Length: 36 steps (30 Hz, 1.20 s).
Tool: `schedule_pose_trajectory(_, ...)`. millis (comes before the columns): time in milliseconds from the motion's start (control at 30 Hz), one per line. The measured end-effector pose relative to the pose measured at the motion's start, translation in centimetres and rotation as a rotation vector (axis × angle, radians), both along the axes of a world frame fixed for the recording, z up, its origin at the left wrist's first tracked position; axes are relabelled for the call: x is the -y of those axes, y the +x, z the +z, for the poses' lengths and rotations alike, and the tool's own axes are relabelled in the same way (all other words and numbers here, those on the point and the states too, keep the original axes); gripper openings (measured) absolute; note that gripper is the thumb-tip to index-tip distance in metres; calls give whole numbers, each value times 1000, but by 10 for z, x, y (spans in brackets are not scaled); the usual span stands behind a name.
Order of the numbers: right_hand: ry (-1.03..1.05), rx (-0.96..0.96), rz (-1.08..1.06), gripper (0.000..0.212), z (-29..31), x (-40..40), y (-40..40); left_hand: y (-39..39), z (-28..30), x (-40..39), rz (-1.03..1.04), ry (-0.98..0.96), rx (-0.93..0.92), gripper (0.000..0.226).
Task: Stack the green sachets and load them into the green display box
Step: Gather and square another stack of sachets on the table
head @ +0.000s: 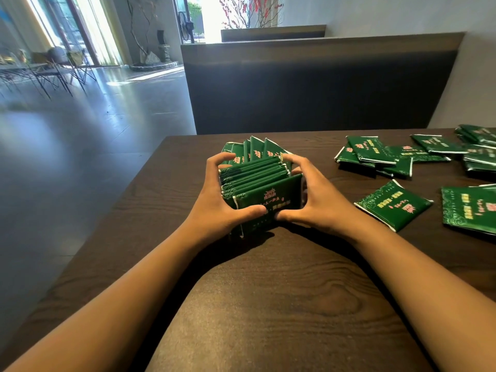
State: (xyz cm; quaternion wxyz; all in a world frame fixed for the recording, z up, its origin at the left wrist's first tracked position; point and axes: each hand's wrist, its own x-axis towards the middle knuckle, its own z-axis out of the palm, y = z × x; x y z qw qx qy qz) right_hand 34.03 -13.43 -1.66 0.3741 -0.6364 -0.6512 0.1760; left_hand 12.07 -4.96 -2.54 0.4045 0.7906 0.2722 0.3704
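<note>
A stack of green sachets (pixel 257 181) stands on edge near the middle of the dark wooden table (pixel 268 304). My left hand (pixel 217 205) grips its left side, fingers curled over the far end and thumb across the front sachet. My right hand (pixel 314 200) grips the right side the same way. Just behind the stack, several more sachets (pixel 255 150) stand upright and fanned; whether they sit in the green display box cannot be told, since the hands and stack hide what is below.
Loose green sachets (pixel 375 157) lie scattered across the right part of the table, one (pixel 393 205) close to my right hand and another (pixel 469 208) at the right edge. A dark bench back (pixel 322 89) rises behind the table. The table's left edge drops to the floor.
</note>
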Motion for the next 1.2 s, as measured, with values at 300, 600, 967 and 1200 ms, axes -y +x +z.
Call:
schedule_pose_trajectory(300,-92,17,133,132,-7,0,-9,2,-4,-4,-9,51,-22,96)
schedule_pose_trajectory(600,55,-179,-107,71,-6,-8,-12,-16,11,-19,98,-16,80,94)
schedule_pose_trajectory(967,-163,407,-215,82,-15,-41,-2,-30,16,-31,86,-88,85,101)
schedule_pose_trajectory(1200,-65,367,-326,63,-20,-43,7,-20,7,-24,-26,-5,-61,102)
